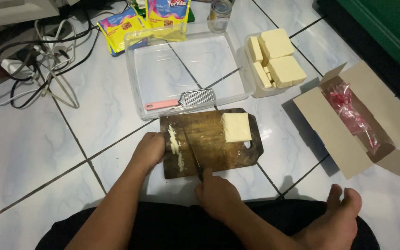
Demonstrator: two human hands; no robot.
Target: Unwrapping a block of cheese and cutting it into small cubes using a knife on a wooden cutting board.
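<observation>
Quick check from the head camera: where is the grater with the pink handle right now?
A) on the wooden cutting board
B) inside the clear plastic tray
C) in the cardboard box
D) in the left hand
B: the grater lies on the bottom of the clear plastic tray, just behind the wooden cutting board.

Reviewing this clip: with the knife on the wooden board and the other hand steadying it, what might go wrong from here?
The left hand grips the brown wooden cutting board beside the pale shavings, near the dark knife blade held by the right hand; a slip might nick fingers. The board lies on smooth white floor tiles and may slide. The pale yellow square block near the board's edge might get pushed off.
</observation>
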